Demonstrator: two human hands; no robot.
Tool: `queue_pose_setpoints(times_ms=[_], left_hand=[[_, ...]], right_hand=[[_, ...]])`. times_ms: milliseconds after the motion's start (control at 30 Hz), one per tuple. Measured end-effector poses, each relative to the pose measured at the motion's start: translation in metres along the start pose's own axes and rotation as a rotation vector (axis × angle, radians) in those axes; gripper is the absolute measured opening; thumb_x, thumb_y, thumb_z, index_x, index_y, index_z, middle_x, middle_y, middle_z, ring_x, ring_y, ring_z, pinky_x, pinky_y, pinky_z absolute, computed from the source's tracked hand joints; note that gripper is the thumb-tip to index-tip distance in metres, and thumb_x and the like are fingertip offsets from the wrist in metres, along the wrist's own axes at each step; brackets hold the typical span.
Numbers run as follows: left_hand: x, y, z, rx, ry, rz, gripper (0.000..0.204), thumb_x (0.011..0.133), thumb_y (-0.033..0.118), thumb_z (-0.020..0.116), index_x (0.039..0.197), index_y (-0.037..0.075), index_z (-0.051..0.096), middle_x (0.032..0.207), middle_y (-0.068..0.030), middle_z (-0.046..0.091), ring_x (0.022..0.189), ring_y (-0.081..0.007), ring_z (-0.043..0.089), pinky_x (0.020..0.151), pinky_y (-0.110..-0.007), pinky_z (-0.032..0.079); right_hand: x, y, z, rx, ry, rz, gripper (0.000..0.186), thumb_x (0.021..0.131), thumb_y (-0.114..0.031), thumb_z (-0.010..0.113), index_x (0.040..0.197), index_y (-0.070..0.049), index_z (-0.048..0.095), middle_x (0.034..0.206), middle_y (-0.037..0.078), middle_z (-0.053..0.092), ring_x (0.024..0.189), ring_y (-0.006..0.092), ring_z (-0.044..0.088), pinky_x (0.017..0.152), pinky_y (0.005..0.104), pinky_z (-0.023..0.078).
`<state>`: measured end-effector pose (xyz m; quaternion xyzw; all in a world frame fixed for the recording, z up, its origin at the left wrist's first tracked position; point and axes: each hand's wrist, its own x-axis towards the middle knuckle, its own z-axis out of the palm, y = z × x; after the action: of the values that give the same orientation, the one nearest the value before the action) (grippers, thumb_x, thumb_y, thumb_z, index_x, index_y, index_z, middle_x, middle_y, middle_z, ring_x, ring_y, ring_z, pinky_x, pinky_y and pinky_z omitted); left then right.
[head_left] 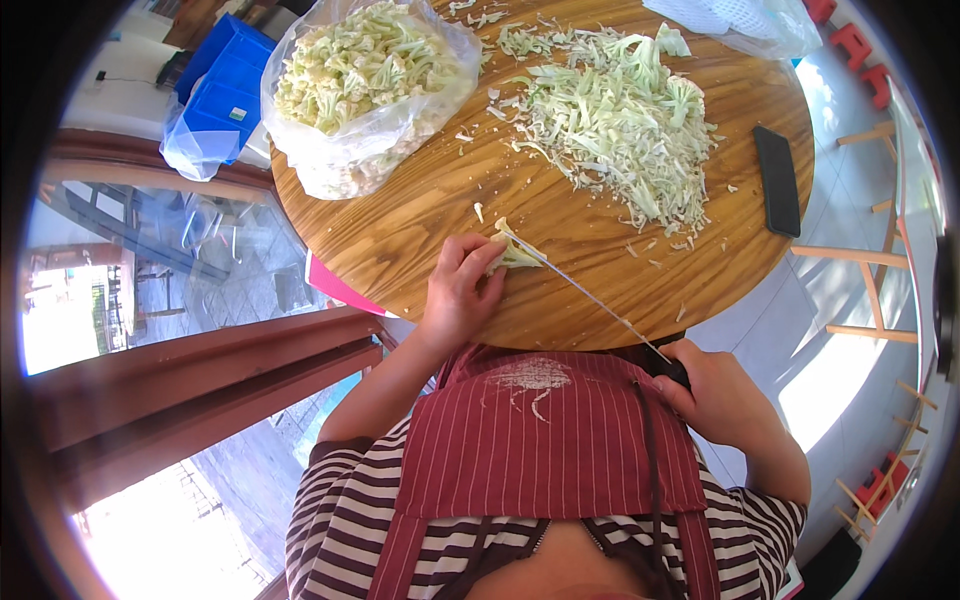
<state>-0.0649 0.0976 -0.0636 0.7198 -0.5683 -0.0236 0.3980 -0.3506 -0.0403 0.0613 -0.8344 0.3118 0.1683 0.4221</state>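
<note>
Near the front edge of the round wooden table [400, 235], my left hand [463, 285] holds a small cauliflower floret [518, 256] down, its fingers closed around one side. My right hand [722, 393] grips the dark handle of a knife [600, 303]. The thin blade slants up and left across the wood, and its tip end lies at the floret. At the far left of the table, a clear plastic bag [440, 110] is full of cut cauliflower florets [370, 65]. A loose heap of cauliflower trimmings [620, 130] spreads over the far middle and right.
A black phone [777, 180] lies at the table's right edge. Another clear plastic bag [745, 22] is at the far right. Blue crates [225, 85] stand beyond the table on the left. Wooden stool legs [868, 290] are on the floor to the right.
</note>
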Motion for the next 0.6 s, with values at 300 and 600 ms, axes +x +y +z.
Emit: queue_pose_setpoints(times_ms=[300,600], left_hand=[[0.008,0.010,-0.005,-0.012,0.039,-0.058,0.035,0.074,0.001,0.074,0.107,0.004,0.063,0.097,-0.0112,0.063,0.068,-0.0184,0.057,0.059,-0.030,0.049],[0.029,0.007,-0.010,0.179,-0.132,-0.071,0.039,0.079,0.018,0.075,0.112,0.004,0.059,0.101,-0.0129,0.063,0.077,-0.0263,0.064,0.068,-0.036,0.053]], right_hand=[[-0.004,0.012,0.005,-0.001,-0.019,0.008,0.036,0.092,-0.030,0.060,0.111,-0.001,0.054,0.079,0.023,0.064,0.078,0.0430,0.062,0.070,0.0488,0.048],[0.006,0.019,0.007,0.036,-0.035,-0.007,0.038,0.092,-0.031,0.059,0.112,0.001,0.053,0.083,0.027,0.064,0.082,0.0460,0.061,0.071,0.0505,0.047]])
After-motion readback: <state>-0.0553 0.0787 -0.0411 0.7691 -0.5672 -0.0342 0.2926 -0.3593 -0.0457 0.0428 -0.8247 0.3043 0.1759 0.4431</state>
